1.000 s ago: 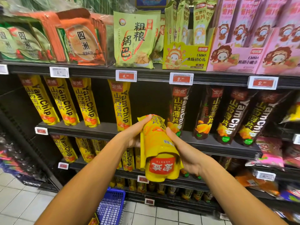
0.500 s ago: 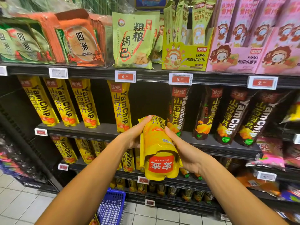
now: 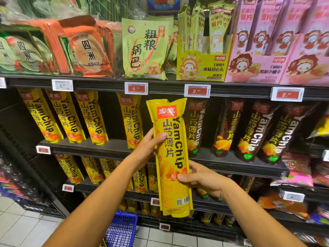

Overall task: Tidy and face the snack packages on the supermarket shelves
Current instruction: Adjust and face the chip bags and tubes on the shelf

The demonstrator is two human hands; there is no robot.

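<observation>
Shop: shelves [image 3: 160,147] full of snacks, with white floor tiles below.
Far left: three yellow bags [image 3: 65,116] stand in a row on the middle shelf. They lean a bit, tops to the left.
Next bag: one more yellow one [image 3: 130,122] stands alone, just left of the hands.
Gap: a dark hole [image 3: 151,139] sits between that lone bag and the brown bags [image 3: 249,132] on the right. The held bag is right in front of it.
Basket: a blue one [image 3: 121,229] is on the floor, low down.
Left hand: it [image 3: 148,148] holds the left edge of the held bag, about halfway up. The thumb lies on the front and the fingers go behind.
Held bag: the long yellow pack [image 3: 170,157] is up in the air, in front of the middle shelf. It stands tall, red label at the top, words facing us. Its bottom hangs down lower than the shelf edge.
Right hand: it [image 3: 201,179] holds the right edge lower down, thumb on the front near the tomato picture.
Which way to go: I think the bag must go up a little and then back, away from us, into the gap.
Which hand is nearer: both hold on, but the left hand is higher and closer to the gap.
Watch out: the bag is tall, so its top could bump the price tags [image 3: 197,90] above.
</observation>
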